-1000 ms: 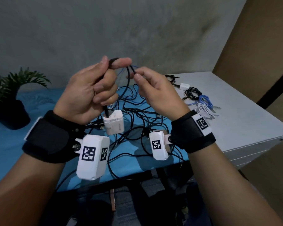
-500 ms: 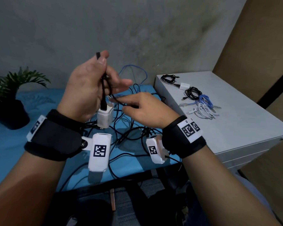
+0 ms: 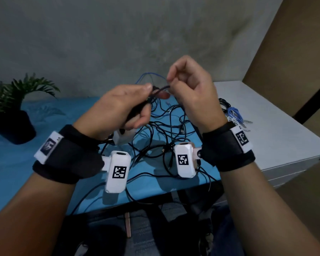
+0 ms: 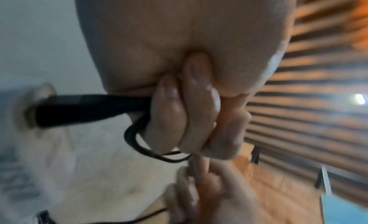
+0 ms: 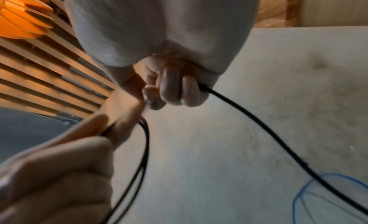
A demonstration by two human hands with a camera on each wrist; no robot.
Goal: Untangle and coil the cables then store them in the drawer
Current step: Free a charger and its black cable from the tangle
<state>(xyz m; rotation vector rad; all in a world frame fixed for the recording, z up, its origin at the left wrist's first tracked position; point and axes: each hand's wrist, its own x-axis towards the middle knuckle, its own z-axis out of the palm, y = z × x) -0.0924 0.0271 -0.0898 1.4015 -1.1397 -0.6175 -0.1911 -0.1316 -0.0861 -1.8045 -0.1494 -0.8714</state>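
Note:
Above the table my left hand [image 3: 137, 102] grips a black cable [image 3: 160, 88] folded into loops, and its white charger plug [image 3: 123, 138] hangs under the palm. In the left wrist view the fingers [image 4: 179, 114] curl round the loops [image 4: 137, 142] beside the black connector [image 4: 89, 109]. My right hand [image 3: 172, 83] is raised just to the right and pinches the same cable close to the left thumb. In the right wrist view the cable [image 5: 259, 129] trails from the curled fingers [image 5: 173, 92] down to the table. A tangle of black cables [image 3: 166, 137] lies on the blue table [image 3: 26, 163].
A blue cable [image 3: 150, 74] loops up behind the hands. Coiled black, blue and white cables [image 3: 233, 115] lie on the white drawer cabinet [image 3: 284, 141] at the right. A potted plant [image 3: 13, 111] stands at the far left of the table.
My right hand rose from below the left hand to up beside its thumb, bringing the cable with it. My left hand dropped lower and tilted forward, still holding the loops.

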